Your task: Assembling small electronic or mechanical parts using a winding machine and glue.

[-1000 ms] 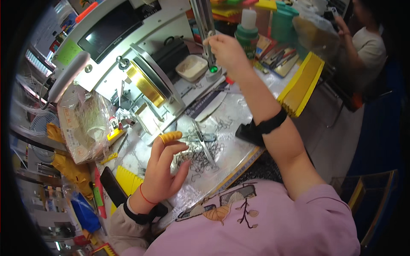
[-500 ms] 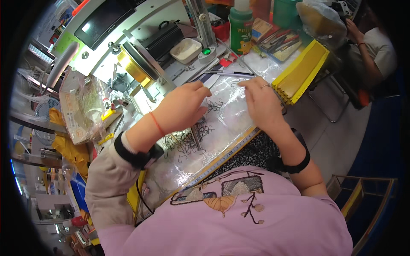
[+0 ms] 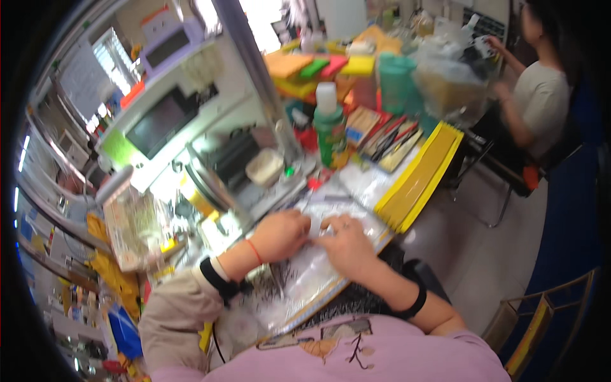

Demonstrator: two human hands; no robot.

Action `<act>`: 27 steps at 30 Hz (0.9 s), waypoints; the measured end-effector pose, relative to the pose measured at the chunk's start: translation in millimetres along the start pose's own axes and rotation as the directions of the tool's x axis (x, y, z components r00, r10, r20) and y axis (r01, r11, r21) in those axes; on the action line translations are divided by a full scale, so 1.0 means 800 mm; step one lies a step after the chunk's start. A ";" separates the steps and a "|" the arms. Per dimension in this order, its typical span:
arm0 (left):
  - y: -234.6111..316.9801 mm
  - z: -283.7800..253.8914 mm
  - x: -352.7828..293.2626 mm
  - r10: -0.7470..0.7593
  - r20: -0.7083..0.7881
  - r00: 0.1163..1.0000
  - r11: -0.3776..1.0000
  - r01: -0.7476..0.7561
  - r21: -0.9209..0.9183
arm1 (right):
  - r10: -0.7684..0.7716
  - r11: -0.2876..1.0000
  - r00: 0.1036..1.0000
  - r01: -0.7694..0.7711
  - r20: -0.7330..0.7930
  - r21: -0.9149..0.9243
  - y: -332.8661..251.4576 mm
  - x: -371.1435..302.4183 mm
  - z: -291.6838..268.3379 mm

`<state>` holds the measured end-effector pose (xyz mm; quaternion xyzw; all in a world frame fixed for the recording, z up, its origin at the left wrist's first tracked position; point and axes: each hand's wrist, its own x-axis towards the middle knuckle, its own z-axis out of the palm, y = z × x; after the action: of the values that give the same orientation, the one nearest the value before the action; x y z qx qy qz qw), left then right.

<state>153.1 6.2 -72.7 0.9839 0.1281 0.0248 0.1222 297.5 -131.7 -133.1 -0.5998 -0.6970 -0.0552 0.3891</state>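
Note:
My left hand (image 3: 284,236), with a red cord at its wrist, is closed over the worktable (image 3: 321,274). Its fingertips are pressed together, and what they hold is hidden. Close on its right, my right hand (image 3: 347,247), wearing a ring, has its fingers bent in a pinch toward the left one. Blur hides whatever lies in that pinch. Small dark fish hooks (image 3: 273,279) lie scattered on the patterned table cover below my left hand. The machine with a gold-coloured wheel (image 3: 197,191) stands lit just beyond my left hand.
A yellow tray (image 3: 423,178) lies along the table's right edge. A green bottle (image 3: 330,137) and a white dish (image 3: 265,167) stand at the back. Left of the machine is a plastic-wrapped box (image 3: 133,219). Another person (image 3: 538,95) sits at the far right.
My view has tilted up, showing more of the room behind the table. My hands have come closer together, their fingertips now nearly meeting.

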 end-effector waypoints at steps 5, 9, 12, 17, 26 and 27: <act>0.002 -0.001 -0.005 0.040 0.041 0.998 0.999 -0.041 0.027 | -0.001 1.000 0.998 0.000 0.055 0.018 -0.010 -0.006 -0.004; 0.009 -0.004 -0.007 0.032 0.039 0.999 0.996 -0.035 0.080 | -0.020 0.999 0.999 0.021 0.045 -0.030 -0.010 -0.004 -0.004; 0.024 -0.015 -0.013 -0.002 -0.097 0.995 1.000 0.003 0.007 | 0.076 0.992 0.994 -0.068 -0.074 0.103 -0.012 0.004 -0.013; 0.071 -0.057 -0.043 -0.124 -0.279 0.952 0.984 0.082 -0.158 | 0.093 0.908 0.987 -0.030 -0.131 0.417 -0.038 0.037 -0.042; 0.101 -0.091 -0.153 -0.273 -0.418 0.866 0.913 0.097 -0.396 | -0.081 0.752 0.987 0.151 -0.138 0.642 -0.119 0.066 -0.035; 0.101 -0.091 -0.161 -0.277 -0.413 0.867 0.916 0.109 -0.387 | -0.101 0.779 0.983 0.174 -0.152 0.602 -0.125 0.067 -0.030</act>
<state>42.5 -85.5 15.3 0.8937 0.2461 0.2667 0.2637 222.4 -130.0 -45.0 -0.3847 -0.6963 0.1120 0.5954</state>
